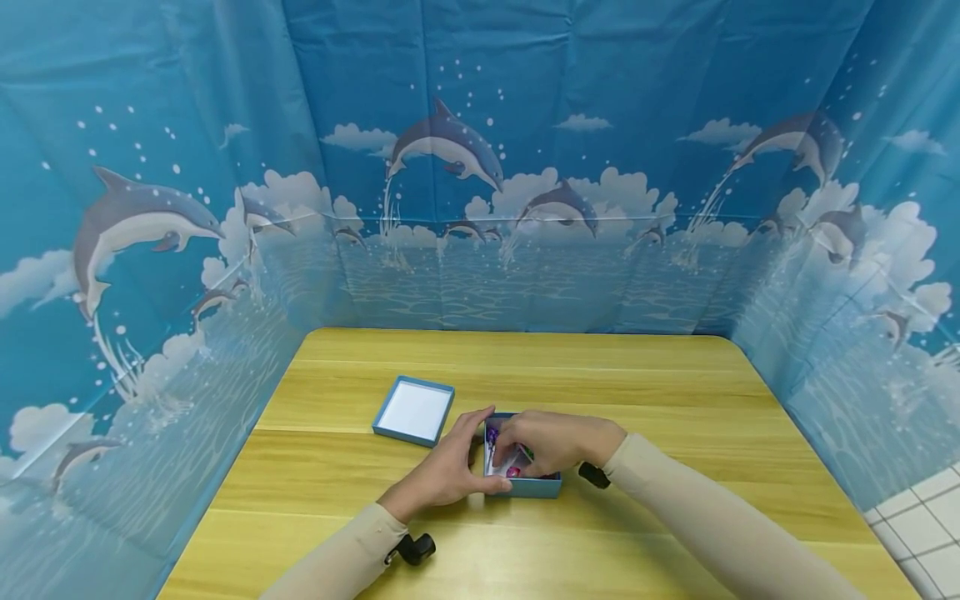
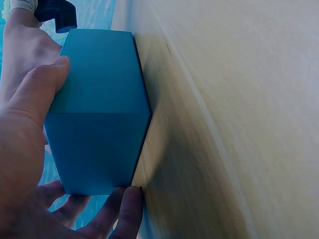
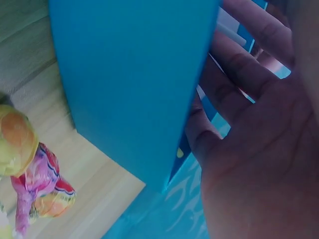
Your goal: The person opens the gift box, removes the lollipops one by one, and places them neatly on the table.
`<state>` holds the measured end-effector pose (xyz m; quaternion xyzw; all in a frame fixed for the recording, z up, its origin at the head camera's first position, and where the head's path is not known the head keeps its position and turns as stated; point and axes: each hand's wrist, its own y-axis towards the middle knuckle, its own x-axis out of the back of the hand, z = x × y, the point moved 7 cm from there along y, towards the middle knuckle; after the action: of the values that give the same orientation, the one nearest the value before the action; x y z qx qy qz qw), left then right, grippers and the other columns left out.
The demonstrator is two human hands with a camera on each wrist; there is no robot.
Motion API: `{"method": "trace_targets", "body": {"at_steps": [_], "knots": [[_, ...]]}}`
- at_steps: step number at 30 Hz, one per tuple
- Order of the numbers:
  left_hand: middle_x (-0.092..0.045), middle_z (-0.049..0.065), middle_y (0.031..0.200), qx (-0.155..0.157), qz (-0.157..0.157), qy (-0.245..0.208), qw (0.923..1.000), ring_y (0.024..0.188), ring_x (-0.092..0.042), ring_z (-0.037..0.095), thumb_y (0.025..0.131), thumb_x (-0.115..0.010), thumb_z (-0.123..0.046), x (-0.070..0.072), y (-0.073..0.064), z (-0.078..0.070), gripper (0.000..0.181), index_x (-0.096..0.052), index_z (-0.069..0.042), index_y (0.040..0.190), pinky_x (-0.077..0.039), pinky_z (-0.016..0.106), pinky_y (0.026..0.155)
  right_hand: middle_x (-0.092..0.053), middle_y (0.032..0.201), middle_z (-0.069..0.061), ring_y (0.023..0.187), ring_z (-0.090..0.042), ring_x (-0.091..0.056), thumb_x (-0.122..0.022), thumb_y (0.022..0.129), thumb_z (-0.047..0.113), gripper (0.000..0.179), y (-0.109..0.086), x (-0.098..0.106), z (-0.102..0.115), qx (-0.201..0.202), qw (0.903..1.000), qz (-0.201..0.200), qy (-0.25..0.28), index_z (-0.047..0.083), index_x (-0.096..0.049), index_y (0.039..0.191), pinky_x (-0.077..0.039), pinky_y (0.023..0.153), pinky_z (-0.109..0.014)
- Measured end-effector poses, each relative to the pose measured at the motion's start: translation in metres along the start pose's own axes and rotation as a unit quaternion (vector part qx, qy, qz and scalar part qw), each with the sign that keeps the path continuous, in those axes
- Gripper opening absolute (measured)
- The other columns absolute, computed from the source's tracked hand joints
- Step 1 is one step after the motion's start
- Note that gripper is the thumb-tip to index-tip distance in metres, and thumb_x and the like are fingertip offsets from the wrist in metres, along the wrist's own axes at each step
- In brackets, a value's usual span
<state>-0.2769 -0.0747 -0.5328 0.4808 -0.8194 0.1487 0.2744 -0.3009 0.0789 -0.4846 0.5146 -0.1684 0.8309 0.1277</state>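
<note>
A blue box [image 1: 525, 487] without its lid stands on the table, with wrapped purple and red candies [image 1: 513, 472] inside and a white stick [image 3: 232, 34] showing. My left hand [image 1: 450, 467] grips the box at its left end, thumb along the near wall and fingers round the far side. Into the box reaches my right hand [image 1: 543, 442], its fingers bent down among the candies. The box wall hides those fingertips in the right wrist view, so I cannot tell whether they pinch anything. Wrapped lollipops [image 3: 37, 174] lie on the table outside the box, near the right wrist.
A blue lid [image 1: 414, 409] with a white inside lies upturned, left of the box and farther back. The wooden table [image 1: 600, 367] is enclosed by a blue dolphin-print curtain [image 1: 525, 275] behind and at both sides.
</note>
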Motion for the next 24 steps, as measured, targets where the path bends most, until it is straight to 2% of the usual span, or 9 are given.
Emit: {"method": "trace_targets", "body": {"at_steps": [9,15,24], "knots": [[-0.032,0.011,0.191,-0.004,-0.003,0.006,1.0000,0.174,-0.042,0.040,0.098,-0.095,-0.053,0.000,0.000,0.000,0.120,-0.024,-0.019,0.188,-0.040,0.064,0.140,-0.084,0.111,0.011,0.105,0.001,-0.077,-0.089,0.103,0.003,0.026,0.010,-0.006,-0.001,-0.015,0.9989,0.032,0.031,0.026,-0.088,0.113,-0.065,0.098,-0.019],[-0.032,0.010,0.191,-0.004,-0.002,0.007,1.0000,0.174,-0.042,0.040,0.097,-0.096,-0.054,0.000,0.000,0.000,0.121,-0.024,-0.019,0.188,-0.040,0.065,0.140,-0.083,0.105,0.018,0.099,0.006,-0.075,-0.089,0.103,0.003,0.023,0.012,-0.008,-0.001,-0.030,0.9980,0.038,0.040,0.026,-0.088,0.108,-0.064,0.095,-0.015],[-0.033,0.012,0.190,-0.003,-0.004,0.003,1.0000,0.173,-0.042,0.040,0.097,-0.096,-0.052,0.000,0.000,0.000,0.121,-0.024,-0.019,0.188,-0.040,0.065,0.140,-0.084,0.105,0.016,0.098,0.005,-0.075,-0.087,0.104,0.003,0.021,0.012,-0.006,0.000,-0.031,0.9976,0.034,0.053,0.024,-0.089,0.107,-0.065,0.094,-0.017]]}}
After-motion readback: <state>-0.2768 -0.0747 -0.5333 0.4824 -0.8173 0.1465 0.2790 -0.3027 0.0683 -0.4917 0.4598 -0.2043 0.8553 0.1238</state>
